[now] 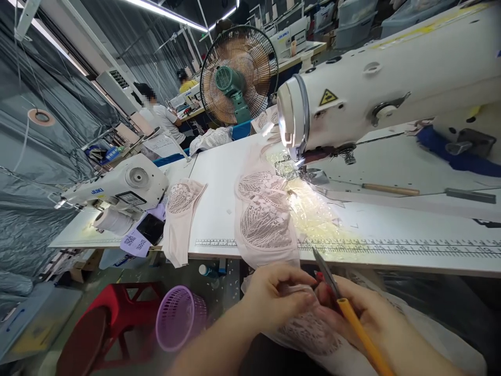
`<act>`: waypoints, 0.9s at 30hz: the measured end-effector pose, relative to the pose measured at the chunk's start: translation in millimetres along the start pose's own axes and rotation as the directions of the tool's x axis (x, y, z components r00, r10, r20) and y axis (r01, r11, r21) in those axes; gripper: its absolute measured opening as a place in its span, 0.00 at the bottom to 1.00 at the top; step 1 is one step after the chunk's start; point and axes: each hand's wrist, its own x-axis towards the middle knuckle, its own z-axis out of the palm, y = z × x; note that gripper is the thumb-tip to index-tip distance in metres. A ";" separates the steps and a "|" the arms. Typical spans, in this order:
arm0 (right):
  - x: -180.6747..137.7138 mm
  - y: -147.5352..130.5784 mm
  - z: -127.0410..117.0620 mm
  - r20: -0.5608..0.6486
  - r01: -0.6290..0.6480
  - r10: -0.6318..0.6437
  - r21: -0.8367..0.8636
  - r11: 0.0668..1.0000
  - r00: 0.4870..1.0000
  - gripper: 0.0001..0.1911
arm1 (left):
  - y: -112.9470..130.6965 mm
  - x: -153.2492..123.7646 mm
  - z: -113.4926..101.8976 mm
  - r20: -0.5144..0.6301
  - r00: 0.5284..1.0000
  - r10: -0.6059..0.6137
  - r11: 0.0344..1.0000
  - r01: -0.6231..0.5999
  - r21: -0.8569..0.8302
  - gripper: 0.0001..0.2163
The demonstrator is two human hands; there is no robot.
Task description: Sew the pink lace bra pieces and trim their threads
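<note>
In the lower middle, my left hand (277, 295) pinches a pale pink lace bra piece (313, 331) between thumb and fingers. Close beside it, my right hand (364, 303) is closed round a pointed metal tool with an orange handle (354, 324), its tip angled up toward the table edge. A small red part shows between the two hands; I cannot make out what it is. My right fingertips meet the fabric at the left hand's fingers. Just beyond, another lace bra piece (266, 219) lies on the sewing table, reaching up beside the needle area.
A large sewing machine (352, 83) overhangs the right side. A second machine (133, 183), a thread cone (113, 222) and a lace cup (182, 209) are left. A ruler strip (391, 245) lines the table's front. Below stand a purple basket (182, 318) and red stool (121, 308).
</note>
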 end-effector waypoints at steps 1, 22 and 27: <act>-1.0 2.0 0.3 0.027 -0.024 0.023 0.018 1.000 0.999 0.17 | -2.5 -2.7 1.5 -0.066 0.996 0.057 0.998 -0.055 0.034 0.09; -13.3 45.8 -12.4 0.015 0.075 -0.074 -0.140 0.987 0.997 0.14 | -10.8 -20.0 10.1 -0.238 0.860 0.451 0.869 -0.362 0.337 0.02; -16.5 41.4 -9.8 -0.039 0.093 -0.097 -0.099 0.991 0.995 0.12 | -11.4 -23.9 12.4 -0.256 0.846 0.468 0.853 -0.357 0.380 0.02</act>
